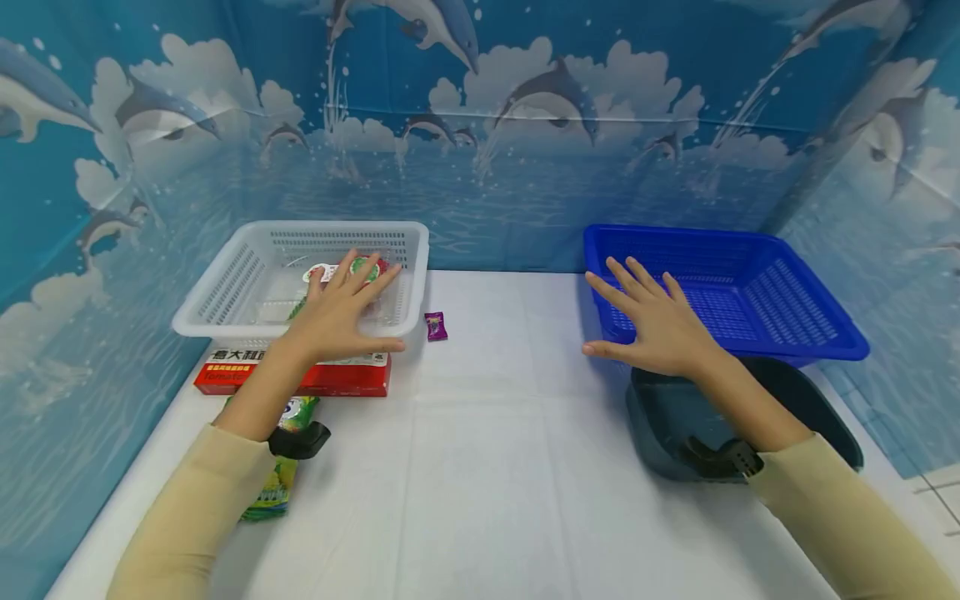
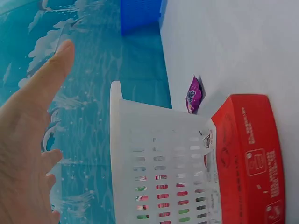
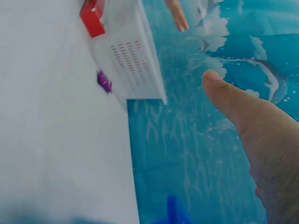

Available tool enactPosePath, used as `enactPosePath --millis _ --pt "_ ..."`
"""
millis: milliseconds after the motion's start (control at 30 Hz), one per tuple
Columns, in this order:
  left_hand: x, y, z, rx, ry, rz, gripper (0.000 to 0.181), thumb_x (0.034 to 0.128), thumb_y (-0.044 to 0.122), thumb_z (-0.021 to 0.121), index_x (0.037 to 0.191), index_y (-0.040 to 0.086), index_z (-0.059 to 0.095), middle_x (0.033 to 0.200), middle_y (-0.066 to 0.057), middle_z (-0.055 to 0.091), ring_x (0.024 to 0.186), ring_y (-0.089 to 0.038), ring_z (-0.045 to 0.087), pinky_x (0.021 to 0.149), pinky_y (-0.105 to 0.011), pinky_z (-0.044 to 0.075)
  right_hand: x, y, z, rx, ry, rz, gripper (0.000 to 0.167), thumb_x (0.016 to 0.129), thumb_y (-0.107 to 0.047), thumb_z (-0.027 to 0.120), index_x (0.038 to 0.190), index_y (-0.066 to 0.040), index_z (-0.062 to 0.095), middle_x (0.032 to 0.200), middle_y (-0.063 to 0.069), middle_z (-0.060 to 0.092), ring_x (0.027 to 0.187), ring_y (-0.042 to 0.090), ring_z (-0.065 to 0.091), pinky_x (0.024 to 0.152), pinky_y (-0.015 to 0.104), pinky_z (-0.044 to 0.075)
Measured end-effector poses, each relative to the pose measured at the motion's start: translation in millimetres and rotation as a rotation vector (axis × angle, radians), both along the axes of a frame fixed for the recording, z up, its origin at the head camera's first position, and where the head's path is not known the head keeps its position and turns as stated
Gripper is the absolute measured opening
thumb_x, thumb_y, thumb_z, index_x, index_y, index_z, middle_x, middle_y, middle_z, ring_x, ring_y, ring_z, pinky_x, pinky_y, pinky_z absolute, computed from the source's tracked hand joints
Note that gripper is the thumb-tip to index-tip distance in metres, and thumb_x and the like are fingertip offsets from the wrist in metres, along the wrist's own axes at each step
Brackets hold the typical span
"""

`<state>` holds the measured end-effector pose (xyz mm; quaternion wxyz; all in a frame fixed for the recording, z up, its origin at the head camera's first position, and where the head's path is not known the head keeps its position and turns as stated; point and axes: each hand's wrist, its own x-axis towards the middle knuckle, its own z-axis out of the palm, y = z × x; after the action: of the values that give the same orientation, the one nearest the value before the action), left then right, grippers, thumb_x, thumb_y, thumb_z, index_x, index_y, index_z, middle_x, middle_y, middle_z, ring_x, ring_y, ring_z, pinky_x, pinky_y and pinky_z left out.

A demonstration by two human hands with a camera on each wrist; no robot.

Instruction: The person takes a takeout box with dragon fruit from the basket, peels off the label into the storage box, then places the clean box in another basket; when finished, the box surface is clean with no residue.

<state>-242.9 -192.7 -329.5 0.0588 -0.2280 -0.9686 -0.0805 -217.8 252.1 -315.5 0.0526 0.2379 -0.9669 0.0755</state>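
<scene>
With fingers spread, the left hand (image 1: 333,312) hovers over the near right part of a white basket (image 1: 225,287), which holds clear packs with red and green contents. In the left wrist view that hand (image 2: 28,116) is beside the white basket (image 2: 140,126), holding nothing. The right hand (image 1: 660,325), also spread and empty, is above the near left side of a blue basket (image 1: 787,283). A red box (image 1: 352,379) lies at the near side of the white basket, and a small purple packet (image 1: 436,326) lies to its right.
A dark grey bin (image 1: 652,433) stands in front of the blue basket, under the right forearm. Green and yellow packets (image 1: 273,492) lie by the left forearm. A dolphin-print cloth (image 1: 510,200) hangs behind the white table (image 1: 495,467).
</scene>
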Motion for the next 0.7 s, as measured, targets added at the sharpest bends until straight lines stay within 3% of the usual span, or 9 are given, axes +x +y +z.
enactPosePath --millis 167,367,567,700 --pt "12.6 -4.9 -10.8 0.148 0.062 0.015 0.102 0.0746 0.068 0.069 0.156 0.029 0.021 0.162 -0.007 0.015 0.148 -0.03 0.001 0.11 -0.067 -0.002 8.5 -6.3 -5.2 -0.108 0.008 -0.006 0.095 0.083 -0.064 0.063 0.157 -0.03 0.014 0.163 0.004 0.003 0.148 0.028 -0.005 0.111 0.064 -0.006" --pt "28.2 -5.1 -29.5 0.384 0.152 0.014 0.095 0.0748 0.046 0.081 0.153 0.02 0.033 0.158 -0.009 0.026 0.145 -0.032 0.02 0.114 -0.06 0.013 12.2 -18.9 -20.4 -0.245 0.02 -0.003 0.092 0.084 -0.059 0.065 0.157 -0.027 0.018 0.163 0.005 0.007 0.149 0.027 -0.002 0.112 0.064 -0.003" --pt "43.6 -1.8 -51.5 0.629 0.343 0.066 0.072 0.079 0.022 0.08 0.141 0.007 0.048 0.142 -0.014 0.049 0.132 -0.033 0.043 0.108 -0.055 0.032 16.8 -33.2 -36.7 -0.381 0.035 0.015 0.087 0.087 -0.057 0.064 0.155 -0.019 0.026 0.161 0.009 0.014 0.148 0.03 0.005 0.111 0.067 0.003" --pt "53.7 -2.9 -66.7 0.739 0.469 0.107 0.052 0.0813 0.01 0.076 0.129 -0.001 0.057 0.126 -0.018 0.059 0.118 -0.033 0.054 0.101 -0.048 0.041 17.2 -43.8 -44.1 -0.445 0.037 0.041 0.083 0.088 -0.054 0.065 0.154 -0.017 0.031 0.16 0.011 0.021 0.147 0.033 0.012 0.109 0.069 0.009"
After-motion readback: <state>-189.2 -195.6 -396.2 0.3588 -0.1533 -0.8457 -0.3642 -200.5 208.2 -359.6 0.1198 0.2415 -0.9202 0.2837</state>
